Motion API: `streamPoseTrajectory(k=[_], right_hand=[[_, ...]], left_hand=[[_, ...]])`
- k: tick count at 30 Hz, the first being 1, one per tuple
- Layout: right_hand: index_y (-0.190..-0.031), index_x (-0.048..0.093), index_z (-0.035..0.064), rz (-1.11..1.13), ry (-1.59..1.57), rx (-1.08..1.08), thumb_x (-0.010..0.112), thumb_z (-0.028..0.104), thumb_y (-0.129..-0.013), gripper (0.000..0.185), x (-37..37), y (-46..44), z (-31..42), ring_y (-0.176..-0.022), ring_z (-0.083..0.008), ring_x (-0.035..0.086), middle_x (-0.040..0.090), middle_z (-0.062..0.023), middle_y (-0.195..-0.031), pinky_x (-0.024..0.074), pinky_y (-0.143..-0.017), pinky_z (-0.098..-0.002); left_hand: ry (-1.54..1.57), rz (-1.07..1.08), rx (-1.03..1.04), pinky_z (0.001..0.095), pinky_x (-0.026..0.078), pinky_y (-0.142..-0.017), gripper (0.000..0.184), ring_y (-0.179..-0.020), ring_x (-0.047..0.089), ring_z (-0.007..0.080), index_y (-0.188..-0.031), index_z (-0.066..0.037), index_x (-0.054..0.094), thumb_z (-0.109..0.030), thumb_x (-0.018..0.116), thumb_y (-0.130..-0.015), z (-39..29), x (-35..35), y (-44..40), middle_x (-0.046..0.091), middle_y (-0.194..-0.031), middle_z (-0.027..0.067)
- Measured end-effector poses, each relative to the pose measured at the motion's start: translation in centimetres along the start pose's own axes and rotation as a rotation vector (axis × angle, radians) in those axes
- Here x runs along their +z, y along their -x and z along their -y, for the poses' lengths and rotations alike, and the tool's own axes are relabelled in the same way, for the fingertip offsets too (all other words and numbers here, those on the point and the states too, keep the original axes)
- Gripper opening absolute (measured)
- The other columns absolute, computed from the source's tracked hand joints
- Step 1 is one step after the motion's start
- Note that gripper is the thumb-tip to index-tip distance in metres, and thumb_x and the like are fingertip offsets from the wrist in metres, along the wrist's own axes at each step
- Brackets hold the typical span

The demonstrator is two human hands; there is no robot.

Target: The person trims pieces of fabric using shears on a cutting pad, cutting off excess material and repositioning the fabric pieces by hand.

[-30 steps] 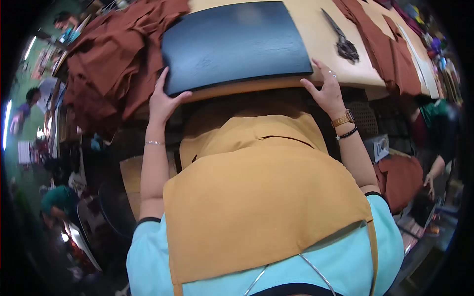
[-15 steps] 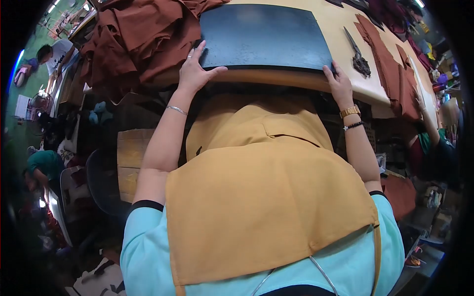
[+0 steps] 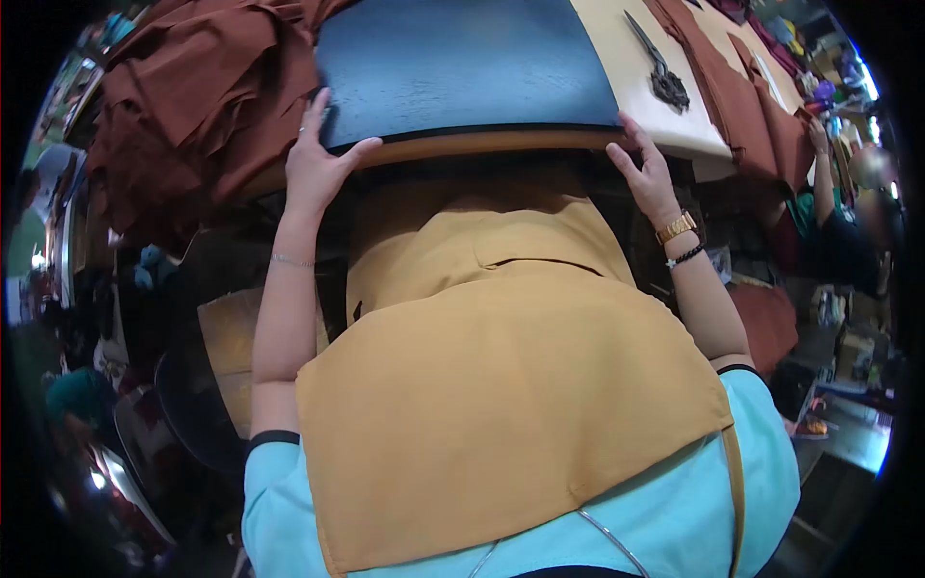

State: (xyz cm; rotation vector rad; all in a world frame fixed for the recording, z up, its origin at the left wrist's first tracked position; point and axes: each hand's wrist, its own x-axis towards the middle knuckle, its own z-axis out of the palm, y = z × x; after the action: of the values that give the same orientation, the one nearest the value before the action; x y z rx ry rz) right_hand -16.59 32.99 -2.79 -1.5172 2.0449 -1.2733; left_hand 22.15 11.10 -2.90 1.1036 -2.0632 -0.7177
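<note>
A flat dark blue-black board point(image 3: 467, 72) lies on the table in front of me. At its near left corner is my left hand point(image 3: 318, 164), fingers stretched up along the side edge and thumb spread toward the front edge. My right hand point(image 3: 648, 173) is at the near right corner, index finger touching the edge, thumb apart and just below it. Both hands are open, framing the board. Dark metal scissors point(image 3: 658, 63), their handles wrapped in dark material, rest on the cream surface point(image 3: 617, 43) right of the board.
Crumpled red-brown fabric point(image 3: 202, 96) is heaped left of the board. More red-brown pieces point(image 3: 708, 77) lie to the right, where another person's arm point(image 3: 822, 173) reaches in. A dark chair point(image 3: 198, 414) and cardboard point(image 3: 226, 337) stand at lower left.
My view has shifted, so the board, scissors and fabric appear further left and the scissors higher. My hands stay at the board's near corners. Whether the board slid on the table, I cannot tell.
</note>
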Motion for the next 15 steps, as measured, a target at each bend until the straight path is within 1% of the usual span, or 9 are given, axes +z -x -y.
streamPoseTrajectory(k=[2, 3, 4, 6, 7, 9, 10, 13, 15], right_hand=[[-0.133, 0.043, 0.0014, -0.067, -0.007, -0.006, 0.068, 0.025, -0.088, 0.057, 0.9, 2.2, -0.4, -0.123, -0.0220, 0.046, 0.051, -0.0146, -0.128, 0.0360, -0.103, -0.0334], [-0.127, 0.045, 0.0015, -0.123, -0.085, 0.076, 0.067, 0.023, -0.088, 0.049, 1.9, 3.7, -1.0, -0.114, -0.0213, 0.050, 0.054, -0.0127, -0.120, 0.0381, -0.100, -0.0338], [-0.123, 0.049, 0.0032, -0.102, -0.149, 0.113, 0.067, 0.021, -0.087, 0.044, 3.2, 5.3, -1.8, -0.109, -0.0212, 0.051, 0.054, -0.0112, -0.114, 0.0385, -0.099, -0.0336], [-0.119, 0.058, 0.0067, 0.506, 0.184, 0.072, 0.058, 0.036, -0.091, 0.041, 4.3, 7.9, -3.4, -0.120, -0.0317, 0.048, 0.053, -0.0142, -0.128, 0.0335, -0.105, -0.0423], [-0.120, 0.061, 0.0100, 0.563, 0.311, 0.091, 0.049, 0.045, -0.093, 0.046, 5.0, 8.0, -2.4, -0.127, -0.0346, 0.042, 0.051, -0.0137, -0.135, 0.0277, -0.108, -0.0499], [-0.120, 0.062, 0.0124, 0.604, 0.386, 0.217, 0.045, 0.048, -0.094, 0.047, 5.1, 6.7, -3.5, -0.130, -0.0342, 0.040, 0.053, -0.0129, -0.134, 0.0250, -0.108, -0.0536], [-0.119, 0.063, 0.0113, 0.694, 0.377, 0.331, 0.046, 0.049, -0.094, 0.048, 5.1, 5.2, -5.1, -0.131, -0.0343, 0.038, 0.053, -0.0145, -0.133, 0.0247, -0.110, -0.0515], [-0.123, 0.060, 0.0124, 0.607, 0.377, 0.557, 0.046, 0.050, -0.093, 0.050, 6.1, 1.7, -4.1, -0.132, -0.0344, 0.037, 0.053, -0.0155, -0.133, 0.0247, -0.111, -0.0502], [-0.126, 0.058, 0.0109, 0.637, 0.568, 0.214, 0.048, 0.051, -0.091, 0.053, 9.3, -0.2, -3.5, -0.124, -0.0368, 0.044, 0.053, -0.0190, -0.132, 0.0305, -0.107, -0.0487]], left_hand=[[-0.093, -0.213, 0.242, 0.0429, 0.029, -0.109, 0.082, -0.135, 0.036, 0.0347, -0.140, -0.009, 0.042, -0.045, 0.076, -0.075, -0.2, 1.1, 1.3, 0.038, -0.145, 0.0228], [-0.131, -0.327, 0.362, 0.0450, 0.025, -0.111, 0.079, -0.138, 0.031, 0.0355, -0.140, -0.009, 0.042, -0.046, 0.073, -0.078, -0.3, 1.5, 2.1, 0.033, -0.148, 0.0235], [-0.201, -0.250, 0.417, 0.0469, 0.019, -0.113, 0.075, -0.140, 0.024, 0.0363, -0.140, -0.009, 0.043, -0.049, 0.069, -0.081, 0.3, 2.2, 3.7, 0.026, -0.151, 0.0235], [-0.171, -0.012, 0.533, 0.0492, 0.013, -0.115, 0.069, -0.142, 0.019, 0.0369, -0.137, -0.011, 0.047, -0.052, 0.062, -0.084, 2.6, 4.1, 6.8, 0.023, -0.153, 0.0215], [-0.069, 0.148, 0.591, 0.0496, 0.014, -0.115, 0.067, -0.142, 0.021, 0.0367, -0.136, -0.012, 0.050, -0.053, 0.060, -0.084, 3.9, 5.2, 7.8, 0.027, -0.152, 0.0195], [-0.141, 0.684, 0.172, 0.0492, 0.017, -0.115, 0.062, -0.140, 0.025, 0.0354, -0.131, -0.013, 0.055, -0.052, 0.061, -0.083, 7.8, 7.3, 9.5, 0.035, -0.149, 0.0152], [-0.083, 0.602, 0.164, 0.0476, 0.022, -0.113, 0.056, -0.137, 0.031, 0.0342, -0.129, -0.010, 0.056, -0.045, 0.061, -0.085, 8.7, 7.2, 8.6, 0.043, -0.144, 0.0142], [0.108, 0.611, -0.036, 0.0438, 0.026, -0.112, 0.053, -0.133, 0.038, 0.0335, -0.131, -0.008, 0.053, -0.038, 0.060, -0.088, 11.5, 7.9, 7.2, 0.046, -0.140, 0.0166], [0.177, 0.623, -0.152, 0.0402, 0.027, -0.112, 0.055, -0.134, 0.037, 0.0324, -0.136, -0.004, 0.046, -0.036, 0.057, -0.093, 15.5, 9.7, 6.6, 0.042, -0.143, 0.0179]])
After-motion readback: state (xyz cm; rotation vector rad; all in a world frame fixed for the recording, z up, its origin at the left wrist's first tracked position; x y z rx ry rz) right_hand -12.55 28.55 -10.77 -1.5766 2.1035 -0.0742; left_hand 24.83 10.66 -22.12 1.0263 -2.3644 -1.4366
